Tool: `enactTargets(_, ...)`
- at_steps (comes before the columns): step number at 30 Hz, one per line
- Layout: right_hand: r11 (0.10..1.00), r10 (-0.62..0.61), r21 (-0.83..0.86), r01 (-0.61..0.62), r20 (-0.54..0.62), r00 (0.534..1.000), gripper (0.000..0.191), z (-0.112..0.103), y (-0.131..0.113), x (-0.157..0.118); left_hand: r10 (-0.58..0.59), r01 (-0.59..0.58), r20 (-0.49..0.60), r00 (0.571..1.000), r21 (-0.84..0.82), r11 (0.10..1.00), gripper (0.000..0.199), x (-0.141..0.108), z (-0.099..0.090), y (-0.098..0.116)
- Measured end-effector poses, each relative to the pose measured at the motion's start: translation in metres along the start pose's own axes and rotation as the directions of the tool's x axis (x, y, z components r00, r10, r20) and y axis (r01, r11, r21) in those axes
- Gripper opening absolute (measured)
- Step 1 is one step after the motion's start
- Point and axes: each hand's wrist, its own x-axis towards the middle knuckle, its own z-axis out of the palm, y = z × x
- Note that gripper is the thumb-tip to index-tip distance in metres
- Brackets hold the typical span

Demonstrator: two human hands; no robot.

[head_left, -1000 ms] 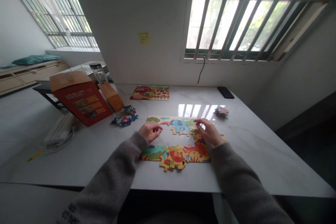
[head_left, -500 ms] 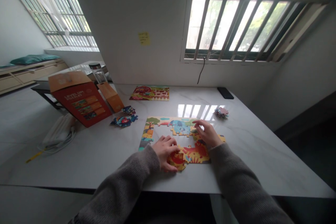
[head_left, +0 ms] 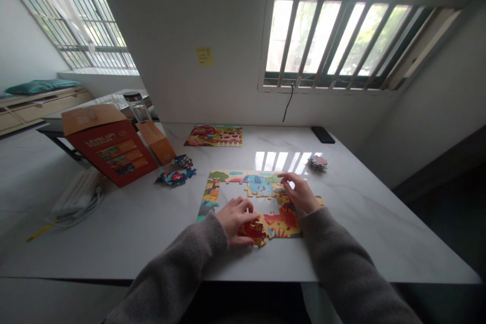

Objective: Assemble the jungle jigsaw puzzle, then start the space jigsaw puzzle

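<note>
A partly assembled jigsaw puzzle (head_left: 214, 188) lies on the white table, with a blue elephant section (head_left: 260, 186) at its top middle and gaps in its inside. My left hand (head_left: 236, 220) is at the lower edge, thumb and forefinger around a red and yellow puzzle piece (head_left: 255, 235) that sits slightly askew, partly under the fingers. At the upper right part of the puzzle rests my right hand (head_left: 300, 193). Its fingers are bent but apart, fingertips touching the green and yellow pieces, and I see nothing held in them.
Piles of dark blue pieces (head_left: 176, 177) lie left of the puzzle, and a small stack of pieces (head_left: 317, 163) to the right. Farther back are a farm picture (head_left: 214, 136) and a black phone (head_left: 323, 134). A red puzzle box (head_left: 114, 149) and a power strip (head_left: 76, 192) stand left.
The view has shifted slightly. My left thumb and fingers have moved a little at the red and yellow puzzle piece; my right hand stays at the upper right of the puzzle.
</note>
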Motion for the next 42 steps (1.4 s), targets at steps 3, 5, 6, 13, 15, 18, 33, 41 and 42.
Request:
enactTargets(3, 1.000, 0.000, 0.005, 0.000, 0.003, 1.000, 0.024, 0.000, -0.002, 0.000, 0.026, -0.025, 0.007, 1.000, -0.042, 0.999, 0.042, 0.002, 0.001, -0.002)
enactTargets(5, 1.000, 0.005, 0.008, -0.005, -0.001, 1.000, 0.024, -0.001, -0.003, 0.000, 0.045, -0.046, -0.009, 0.999, -0.127, 0.991, 0.020, 0.002, 0.001, -0.003)
enactTargets(6, 1.000, 0.009, 0.009, -0.009, -0.003, 1.000, 0.024, -0.001, -0.003, 0.000, 0.038, -0.043, -0.029, 0.999, -0.202, 0.979, 0.015, 0.002, 0.001, -0.003)
enactTargets(13, 0.994, 0.019, 0.103, -0.023, 0.038, 0.999, 0.024, 0.009, -0.019, 0.001, -0.228, 0.122, -0.006, 0.974, -0.830, 0.544, 0.029, 0.006, -0.012, 0.001)
enactTargets(15, 0.978, 0.038, 0.201, -0.054, 0.081, 0.996, 0.024, 0.016, -0.033, 0.000, -0.297, 0.145, 0.004, 0.955, -0.878, 0.456, 0.037, 0.015, -0.018, -0.002)
enactTargets(18, 0.909, 0.062, 0.398, -0.125, 0.167, 0.984, 0.028, 0.026, -0.055, -0.003, -0.342, 0.150, -0.021, 0.940, -0.873, 0.465, 0.043, 0.034, -0.028, -0.011)
enactTargets(33, 0.748, 0.043, 0.646, -0.149, 0.178, 0.983, 0.031, 0.037, -0.066, -0.007, -0.385, 0.265, -0.189, 0.903, -0.461, 0.847, 0.031, 0.044, -0.021, -0.033)
enactTargets(41, 0.726, 0.302, 0.651, -0.224, -0.009, 0.953, 0.031, 0.032, -0.045, -0.003, -0.272, 0.276, -0.060, 0.960, 0.062, 0.959, 0.051, 0.024, -0.006, -0.029)
enactTargets(42, 0.731, 0.302, 0.646, -0.220, -0.018, 0.953, 0.031, 0.032, -0.044, -0.004, -0.279, 0.282, -0.045, 0.959, 0.091, 0.955, 0.054, 0.024, -0.004, -0.028)
